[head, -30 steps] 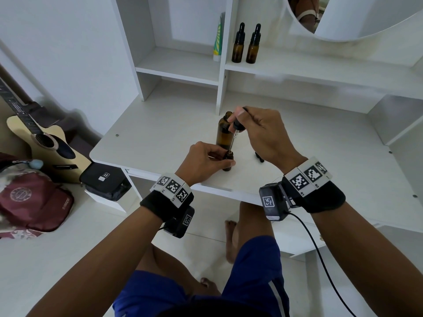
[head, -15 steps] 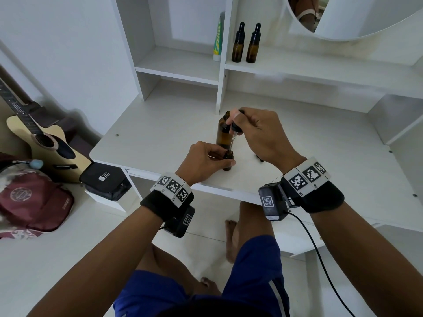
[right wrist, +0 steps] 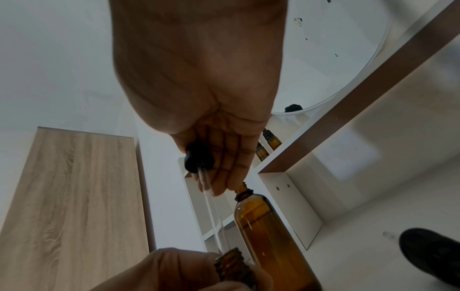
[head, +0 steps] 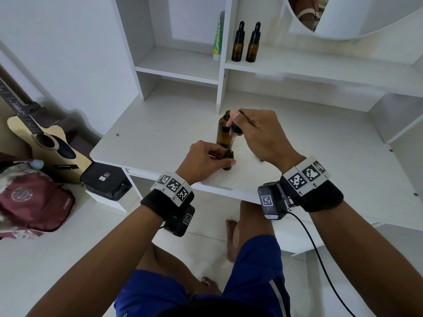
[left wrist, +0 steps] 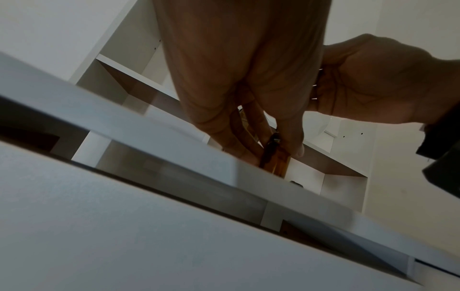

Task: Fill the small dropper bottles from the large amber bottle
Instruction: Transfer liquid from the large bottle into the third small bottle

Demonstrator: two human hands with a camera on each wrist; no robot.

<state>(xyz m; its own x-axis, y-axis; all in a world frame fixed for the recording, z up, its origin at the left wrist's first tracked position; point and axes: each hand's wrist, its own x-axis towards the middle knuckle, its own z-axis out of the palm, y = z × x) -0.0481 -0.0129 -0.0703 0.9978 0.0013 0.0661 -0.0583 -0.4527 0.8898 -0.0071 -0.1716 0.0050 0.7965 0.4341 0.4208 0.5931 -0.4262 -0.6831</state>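
The large amber bottle (head: 223,131) stands uncapped on the white desk (head: 160,143). Just in front of it my left hand (head: 220,157) grips a small amber dropper bottle (head: 228,160) that rests on the desk. My right hand (head: 237,121) pinches the black bulb of a dropper (head: 235,128) above it. The glass pipette (head: 232,143) slants down, with its tip at the small bottle's open neck. From the right wrist, the pipette (right wrist: 214,216) meets the threaded neck (right wrist: 231,263) beside the large bottle (right wrist: 263,226). In the left wrist view my fingers cover most of the small bottle (left wrist: 275,159).
Two capped dropper bottles (head: 237,42) (head: 253,42) stand on the upper shelf next to a green-and-white tube (head: 217,35). A black dropper cap (head: 262,159) lies on the desk under my right hand. A guitar (head: 43,143) and bags lie left of the desk.
My right hand has sunk slightly with the dropper, bringing the pipette lower over the small bottle. The left hand and both bottles have stayed put.
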